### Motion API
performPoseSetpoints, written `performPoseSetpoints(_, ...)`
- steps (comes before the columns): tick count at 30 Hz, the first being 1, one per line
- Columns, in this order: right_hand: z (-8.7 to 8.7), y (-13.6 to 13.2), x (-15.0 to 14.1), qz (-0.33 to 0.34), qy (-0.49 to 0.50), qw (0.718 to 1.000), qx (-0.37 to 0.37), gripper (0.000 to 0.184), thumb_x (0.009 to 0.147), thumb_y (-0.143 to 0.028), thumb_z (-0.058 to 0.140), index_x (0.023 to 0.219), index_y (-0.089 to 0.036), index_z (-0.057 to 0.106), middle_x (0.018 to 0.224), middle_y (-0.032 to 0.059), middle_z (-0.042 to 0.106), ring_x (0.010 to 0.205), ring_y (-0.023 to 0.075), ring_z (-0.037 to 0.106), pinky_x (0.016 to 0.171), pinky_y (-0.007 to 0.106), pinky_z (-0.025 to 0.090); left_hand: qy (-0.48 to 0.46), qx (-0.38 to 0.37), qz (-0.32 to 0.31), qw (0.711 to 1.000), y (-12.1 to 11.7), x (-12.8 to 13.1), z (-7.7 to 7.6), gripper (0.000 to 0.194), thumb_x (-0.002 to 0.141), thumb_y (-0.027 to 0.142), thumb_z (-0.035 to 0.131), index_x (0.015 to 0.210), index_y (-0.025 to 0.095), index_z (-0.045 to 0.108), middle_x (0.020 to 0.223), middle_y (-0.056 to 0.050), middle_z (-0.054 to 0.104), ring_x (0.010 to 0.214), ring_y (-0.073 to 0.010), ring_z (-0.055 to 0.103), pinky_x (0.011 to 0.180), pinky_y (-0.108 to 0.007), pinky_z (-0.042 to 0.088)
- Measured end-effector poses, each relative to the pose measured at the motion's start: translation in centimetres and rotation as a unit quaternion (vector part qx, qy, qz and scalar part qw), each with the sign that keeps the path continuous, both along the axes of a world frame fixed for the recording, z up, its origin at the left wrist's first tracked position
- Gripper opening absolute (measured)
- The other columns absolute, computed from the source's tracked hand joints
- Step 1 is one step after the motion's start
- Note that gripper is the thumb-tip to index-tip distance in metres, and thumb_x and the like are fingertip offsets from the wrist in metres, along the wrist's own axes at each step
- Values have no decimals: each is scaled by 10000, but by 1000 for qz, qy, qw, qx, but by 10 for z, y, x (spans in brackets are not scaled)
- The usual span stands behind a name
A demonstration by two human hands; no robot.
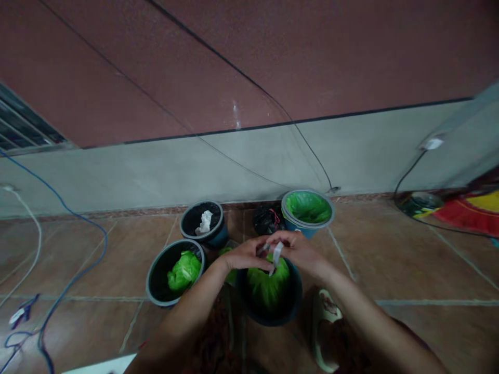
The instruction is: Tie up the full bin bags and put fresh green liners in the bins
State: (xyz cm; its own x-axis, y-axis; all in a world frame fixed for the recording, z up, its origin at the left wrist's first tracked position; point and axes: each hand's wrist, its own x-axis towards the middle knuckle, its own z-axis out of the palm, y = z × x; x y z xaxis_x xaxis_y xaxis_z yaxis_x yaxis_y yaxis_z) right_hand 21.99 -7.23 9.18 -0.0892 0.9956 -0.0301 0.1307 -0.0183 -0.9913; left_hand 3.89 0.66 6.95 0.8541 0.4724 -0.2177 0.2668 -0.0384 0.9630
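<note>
A green plastic bag [268, 286] sits in a dark bucket [292, 306] on the floor in front of me, its top gathered upward. Over the gathered top, my left hand [249, 253] and my right hand [295, 250] meet with curled fingers. Between them a short white strip [277, 253] runs from my right fingers down to my left thumb. Each hand appears to pinch it, though the fingers partly hide the bag's neck.
Left stands a bucket [153, 283] holding a green bag [185, 271]; behind it, a black-lined bucket [221, 210] contains white crumpled material. Near the wall are a black tied bag [267, 219] and a green-lined bucket [330, 210]. A blue cable [70, 283] crosses the tiles.
</note>
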Motion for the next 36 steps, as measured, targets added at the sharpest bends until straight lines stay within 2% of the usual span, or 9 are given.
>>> performPoseSetpoints(5, -16, 20, -4, 40, 10, 999, -1, 219, 779, -215, 599, 962, -183, 716, 871, 28, 751, 746, 149, 667, 679, 254, 507, 76, 47, -49, 995, -3, 18, -27, 282, 795, 430, 745, 943, 191, 726, 903, -13, 696, 855, -168, 608, 803, -271, 485)
performPoseSetpoints(10, -40, 32, 19, -46, -138, 989, -18, 399, 767, -109, 551, 1133, -163, 699, 1135, 99, 746, 902, 179, 693, 807, 291, 522, 58, -28, -33, 997, 3, 25, -53, 515, 922, 645, 485, 923, 169, 680, 679, 18, 552, 601, -105, 450, 602, -235, 389)
performPoseSetpoints(14, -51, 24, 23, 44, -226, 971, -65, 251, 810, -191, 613, 1025, -153, 738, 931, 81, 773, 841, 205, 694, 740, 290, 493, 57, -33, 0, 998, 12, 19, -57, 662, 824, 812, 472, 711, 167, 568, 589, 39, 460, 574, -97, 420, 595, -247, 356)
performPoseSetpoints(20, -46, 22, 16, -48, -320, 939, -120, 81, 804, -204, 667, 820, -163, 735, 822, 79, 757, 765, 183, 664, 683, 274, 446, 59, -119, 127, 983, 6, 24, -56, 647, 745, 802, 577, 754, 156, 596, 578, 31, 514, 557, -94, 458, 576, -239, 348)
performPoseSetpoints(24, -42, 19, 15, -66, -138, 970, -188, 43, 772, -173, 640, 781, -172, 683, 672, 16, 678, 624, 133, 604, 613, 245, 463, 45, -143, 168, 974, 8, 26, -56, 468, 761, 605, 666, 739, 137, 657, 628, -10, 619, 542, -88, 489, 567, -231, 380)
performPoseSetpoints(27, -42, 13, 14, 3, 25, 965, -260, 43, 742, -190, 659, 780, -171, 656, 645, -13, 646, 573, 117, 585, 601, 244, 495, 18, -142, 158, 977, 13, 25, -56, 312, 696, 435, 742, 726, 127, 695, 676, -25, 662, 564, -95, 522, 575, -231, 402)
performPoseSetpoints(30, -47, 13, 16, 33, -47, 963, -263, 36, 761, -178, 633, 768, -164, 666, 714, 30, 697, 629, 144, 627, 643, 269, 512, 33, -84, 117, 989, 14, 23, -54, 220, 662, 313, 757, 767, 122, 724, 649, -3, 646, 581, -102, 532, 605, -233, 415)
performPoseSetpoints(33, -58, 21, 20, -42, -218, 963, -155, 185, 808, -110, 542, 858, -161, 714, 910, 96, 763, 854, 194, 686, 813, 304, 507, 52, 30, 58, 996, 10, 22, -50, 182, 725, 240, 710, 873, 135, 721, 699, 14, 655, 642, -110, 557, 645, -224, 423)
performPoseSetpoints(36, -73, 29, 17, -30, -226, 969, -97, 308, 811, -69, 489, 981, -158, 730, 1059, 106, 769, 982, 206, 686, 882, 298, 484, 62, 158, -7, 985, 6, 21, -46, 192, 778, 152, 639, 963, 162, 686, 795, 10, 687, 715, -124, 600, 674, -221, 427)
